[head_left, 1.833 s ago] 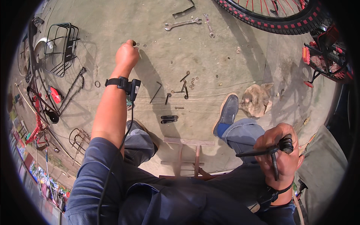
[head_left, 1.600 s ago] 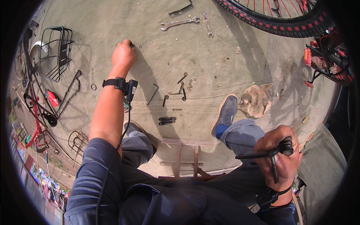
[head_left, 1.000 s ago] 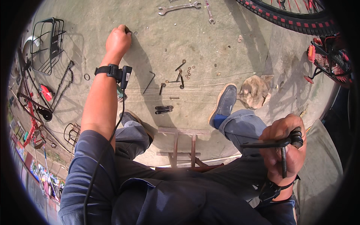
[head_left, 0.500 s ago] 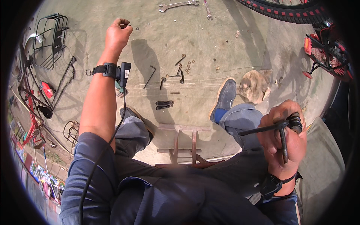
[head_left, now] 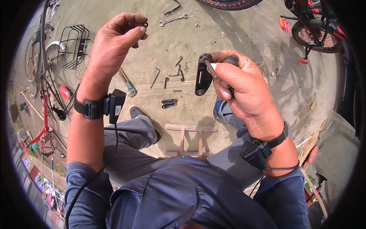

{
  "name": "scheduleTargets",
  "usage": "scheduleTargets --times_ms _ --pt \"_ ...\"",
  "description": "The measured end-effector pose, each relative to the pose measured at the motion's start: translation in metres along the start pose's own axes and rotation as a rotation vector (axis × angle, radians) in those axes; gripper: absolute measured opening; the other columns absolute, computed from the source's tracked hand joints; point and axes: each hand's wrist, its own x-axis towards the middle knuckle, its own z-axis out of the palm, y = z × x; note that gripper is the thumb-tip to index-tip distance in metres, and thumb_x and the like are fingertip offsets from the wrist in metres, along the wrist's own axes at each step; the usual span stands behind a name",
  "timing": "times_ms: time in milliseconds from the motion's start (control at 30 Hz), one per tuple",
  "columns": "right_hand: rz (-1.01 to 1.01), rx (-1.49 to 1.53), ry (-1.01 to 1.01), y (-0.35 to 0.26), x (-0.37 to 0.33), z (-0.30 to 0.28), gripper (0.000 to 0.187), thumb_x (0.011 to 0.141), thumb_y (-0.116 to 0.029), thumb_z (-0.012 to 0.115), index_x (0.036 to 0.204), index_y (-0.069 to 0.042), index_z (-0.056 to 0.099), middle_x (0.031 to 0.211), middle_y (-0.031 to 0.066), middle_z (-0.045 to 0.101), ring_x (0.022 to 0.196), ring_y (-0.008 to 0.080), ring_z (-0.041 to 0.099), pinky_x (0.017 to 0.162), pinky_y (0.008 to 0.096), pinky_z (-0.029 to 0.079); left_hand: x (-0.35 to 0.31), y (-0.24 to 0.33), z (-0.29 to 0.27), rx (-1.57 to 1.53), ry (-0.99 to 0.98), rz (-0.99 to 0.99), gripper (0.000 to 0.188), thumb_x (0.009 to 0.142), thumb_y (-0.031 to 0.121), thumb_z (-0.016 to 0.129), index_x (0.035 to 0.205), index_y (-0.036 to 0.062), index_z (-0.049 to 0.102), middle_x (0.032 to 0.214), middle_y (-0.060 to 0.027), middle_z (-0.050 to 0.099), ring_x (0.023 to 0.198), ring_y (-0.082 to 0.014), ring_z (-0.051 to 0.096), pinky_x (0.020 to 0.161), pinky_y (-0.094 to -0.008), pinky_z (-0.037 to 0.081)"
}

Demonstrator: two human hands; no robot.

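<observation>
My left hand [head_left: 116, 42] is raised at the upper left, thumb and forefinger pinched on a small dark washer [head_left: 146, 24]. Across from it, my right hand [head_left: 246, 82] is closed around a black metal link arm [head_left: 202, 78] with a slot and a round eye at each end. A dark bolt [head_left: 211, 70] sticks out from the arm's upper eye, beside my right thumb. More of this part, with a rounded dark end [head_left: 231, 60], shows behind the fingers; the rest is hidden by them. The two hands are apart.
On the ground lie a hex key [head_left: 155, 78], several bolts [head_left: 179, 70] and washers [head_left: 187, 67], two black links [head_left: 169, 103], a hex key set [head_left: 127, 82] and spanners [head_left: 173, 20]. A black rack [head_left: 72, 47] stands left, a bicycle [head_left: 316, 36] right, and a wooden stool [head_left: 190, 128] between my legs.
My left hand has come up off the ground with the small washer. My right hand has moved left and forward with the link arm, now turned so its slotted face shows.
</observation>
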Motion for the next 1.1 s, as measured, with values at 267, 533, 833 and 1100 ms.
scheduleTargets --times_ms 267,533,833,1100 --pt "-0.017 -0.012 -0.078 0.012 -0.014 0.023 0.019 0.083 -0.012 0.071 0.095 0.001 0.062 0.067 -0.0015 0.056 0.052 0.0047 0.047 0.045 0.0210 0.034 -0.115 0.063 0.065 -0.218 0.046 0.221 0.019 0.085 -0.008 0.069 0.103 -0.0024 0.064 0.095 -0.0051 0.062 0.079 -0.0071 0.059 0.070 -0.0212 0.050" --pt "0.002 -0.042 -0.072 0.013 -0.016 0.024 0.016 0.083 -0.012 0.069 0.091 -0.001 0.061 0.068 -0.0018 0.055 0.053 0.0044 0.046 0.046 0.0207 0.035 -0.116 0.060 0.071 -0.078 -0.036 0.420 0.020 0.082 -0.008 0.072 0.099 -0.0009 0.065 0.095 -0.0085 0.062 0.075 -0.0093 0.060 0.064 -0.0214 0.050" --pt "0.003 -0.076 -0.076 0.016 -0.015 0.024 0.013 0.082 -0.012 0.068 0.088 -0.001 0.062 0.071 -0.0009 0.056 0.055 0.0055 0.048 0.047 0.0219 0.036 -0.114 0.057 0.075 -0.022 0.000 0.408 0.022 0.081 -0.009 0.073 0.099 0.0002 0.065 0.094 -0.0070 0.061 0.077 -0.0085 0.059 0.064 -0.0209 0.048" --pt "0.008 -0.087 -0.079 0.017 -0.015 0.023 0.013 0.082 -0.013 0.068 0.087 -0.002 0.062 0.071 -0.0005 0.057 0.056 0.0060 0.048 0.048 0.0220 0.037 -0.113 0.055 0.076 0.064 0.026 0.441 0.021 0.080 -0.007 0.073 0.098 0.0022 0.067 0.092 -0.0058 0.062 0.074 -0.0086 0.058 0.058 -0.0211 0.045"
